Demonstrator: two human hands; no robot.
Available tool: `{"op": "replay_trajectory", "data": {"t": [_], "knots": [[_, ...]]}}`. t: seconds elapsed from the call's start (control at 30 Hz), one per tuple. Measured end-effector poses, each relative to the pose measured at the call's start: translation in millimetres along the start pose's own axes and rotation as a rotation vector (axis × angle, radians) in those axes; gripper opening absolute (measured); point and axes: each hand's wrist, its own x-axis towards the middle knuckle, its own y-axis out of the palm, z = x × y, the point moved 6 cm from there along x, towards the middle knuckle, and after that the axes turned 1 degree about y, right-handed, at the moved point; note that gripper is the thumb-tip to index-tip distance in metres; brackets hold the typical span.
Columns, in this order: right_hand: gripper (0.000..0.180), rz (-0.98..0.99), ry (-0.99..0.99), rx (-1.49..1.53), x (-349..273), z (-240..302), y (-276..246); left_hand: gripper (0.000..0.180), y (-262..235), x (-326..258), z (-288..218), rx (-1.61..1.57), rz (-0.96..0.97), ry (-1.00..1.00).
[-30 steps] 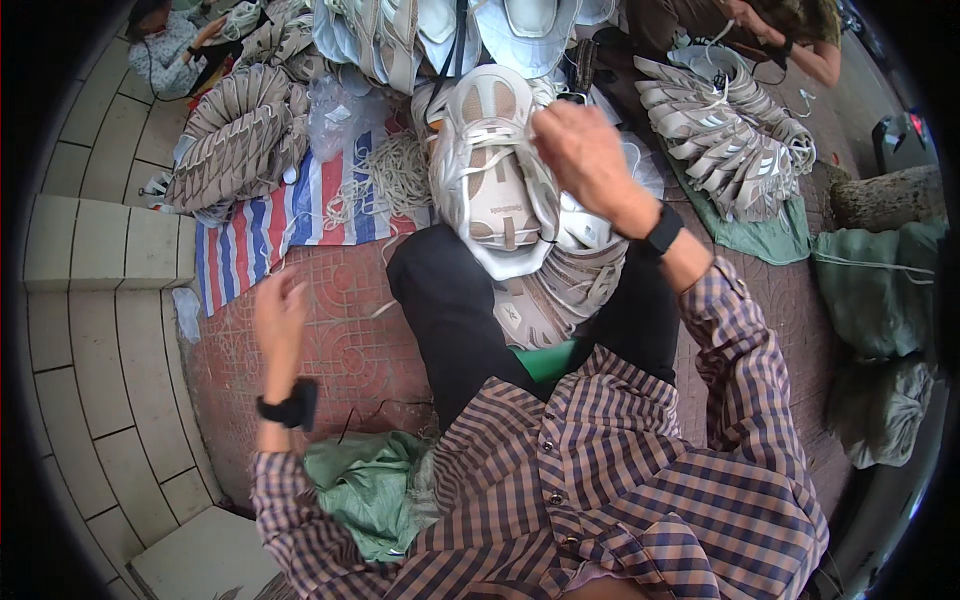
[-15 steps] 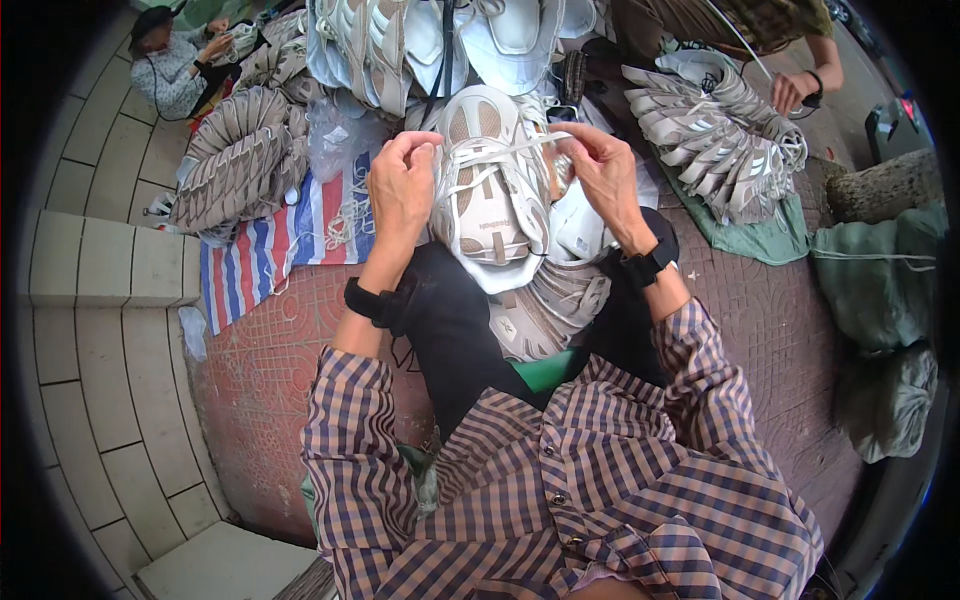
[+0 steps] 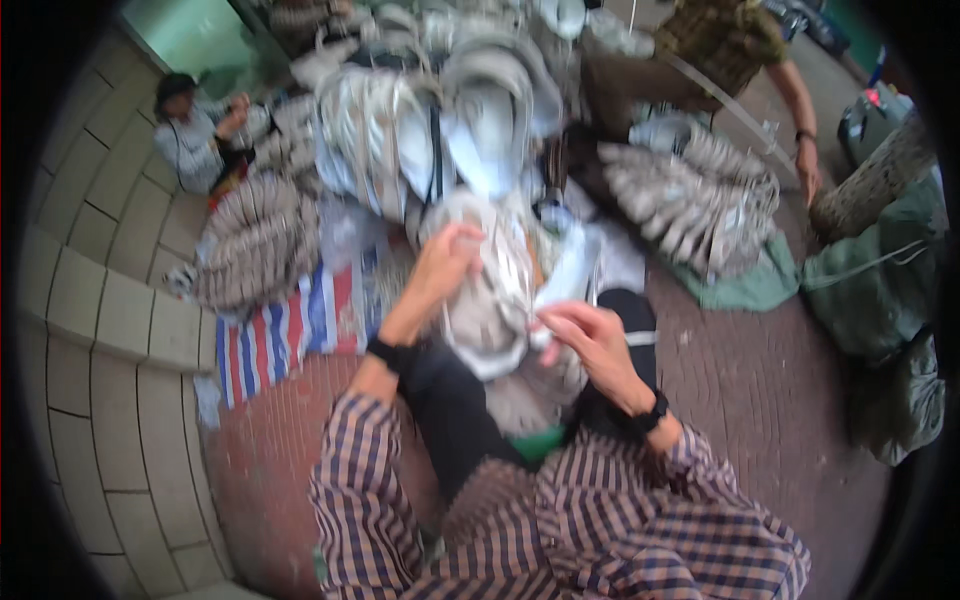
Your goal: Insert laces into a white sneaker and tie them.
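Observation:
Between my knees lies a beige and white sneaker (image 3: 480,315), blurred by motion, with white laces across its upper. My left hand (image 3: 445,265) is over the sneaker's left side with fingers bent together; whatever is in them is too smeared to name. Beside the sneaker's right edge, nearer to me, my right hand (image 3: 595,350) pinches what looks like the end of a white shoelace. Under this sneaker, more beige shoe uppers (image 3: 525,400) rest above a patch of green.
Large stacks of shoe parts (image 3: 375,140) stand ahead. A ring of uppers (image 3: 255,245) lies left, by a striped sheet (image 3: 265,340). Fanned uppers (image 3: 690,200) lie right on green cloth; green sacks (image 3: 870,290) stand beyond. Two other people sit or bend nearby.
My right hand has come down toward me, from beside the laces to the sneaker's near right edge. My left hand has shifted onto the upper. The view has tilted up, showing more stacks.

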Motion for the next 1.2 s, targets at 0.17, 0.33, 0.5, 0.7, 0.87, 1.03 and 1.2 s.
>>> {"op": "replay_trajectory", "data": {"t": [0.17,0.33,0.5,0.7,0.87,1.03,1.2], "knots": [[0.025,-0.377,-0.056,0.545,-12,21,-161,0.025,-69,-32,-43,-1.021,-0.124,0.184],[0.026,-0.540,-0.183,0.570,-44,48,-355,0.023,-193,-108,-43,-1.078,-0.402,0.309],[0.025,-0.824,-0.212,0.562,-86,81,-461,0.021,-231,-175,5,-1.167,-0.558,0.193],[0.024,-0.996,-0.419,0.274,-169,152,-580,0.018,-339,-264,35,-1.097,-0.874,0.323],[0.022,-0.615,-0.379,0.294,-127,181,-553,0.023,-457,-376,101,-1.053,-0.907,0.370],[0.019,-0.252,0.012,-0.075,15,72,-287,0.033,-469,-488,112,-0.747,-1.431,0.214],[0.018,0.163,0.009,-0.525,70,9,-76,0.034,-391,-450,129,-0.092,-1.155,-0.101]]}}
